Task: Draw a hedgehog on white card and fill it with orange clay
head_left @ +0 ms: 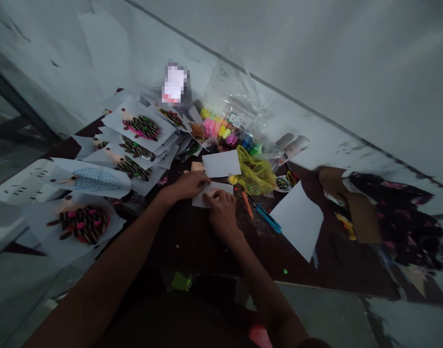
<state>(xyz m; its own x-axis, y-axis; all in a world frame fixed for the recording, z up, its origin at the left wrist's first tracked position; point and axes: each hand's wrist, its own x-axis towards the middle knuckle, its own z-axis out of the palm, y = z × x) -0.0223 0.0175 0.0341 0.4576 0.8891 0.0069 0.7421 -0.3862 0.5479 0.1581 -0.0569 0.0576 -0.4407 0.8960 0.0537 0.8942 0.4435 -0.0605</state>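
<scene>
A small white card (199,200) lies on the dark table in front of me, with a flat patch of peach-coloured clay (214,191) on it. My left hand (189,185) rests at the card's left side, its fingers curled at the card's upper edge. With bent fingers and thumb, my right hand (223,210) presses on the clay from the near right side. Parts of the clay and card are hidden under the fingers. Just behind my left hand sits a peach-coloured lump (197,166), touching or close to another blank white card (221,164).
Papers bearing clay hedgehogs (139,126) pile up at left, beside a drawn blue hedgehog (94,179). Behind are bagged coloured clay (221,128) and a yellow plastic bag (255,171). Rightward lie an orange cutter (247,205), a blue-handled tool (268,218) and white paper (301,217).
</scene>
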